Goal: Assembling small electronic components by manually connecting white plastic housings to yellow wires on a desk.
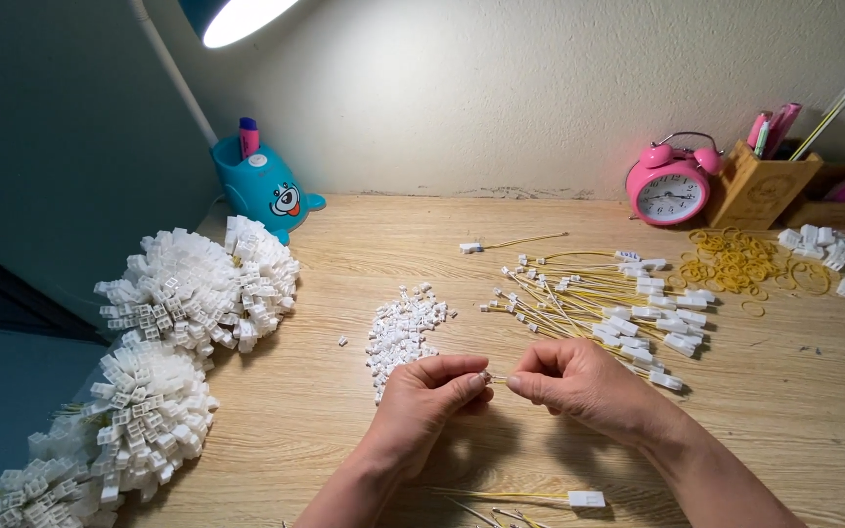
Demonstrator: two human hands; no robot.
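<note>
Left hand (429,391) is pinching a tiny white connector (484,375) between thumb and forefinger, fingertips pressed together on it. Right hand (579,379) is pinching the end of a thin yellow wire (497,378), tip meeting the connector in the small gap between the two hands. Both hands are hovering just above the wooden desk (784,391), near the front edge.

Just beyond the left hand, a small heap of loose white connectors (401,332) is lying on the desk. Behind the right hand, a spread of yellow wires with white plugs (608,303) is sitting close, almost touching the knuckles. More finished wires (540,499) are lying under the wrists.

Far left: big bundles of white plugs (188,293) are piled along the desk edge. Back wall: blue pen holder (264,186), pink alarm clock (672,186), wooden pen box (760,186). Yellow rubber bands (735,262) and another white plug pile (833,254) are sitting at right. Nothing is blocking the hands.
</note>
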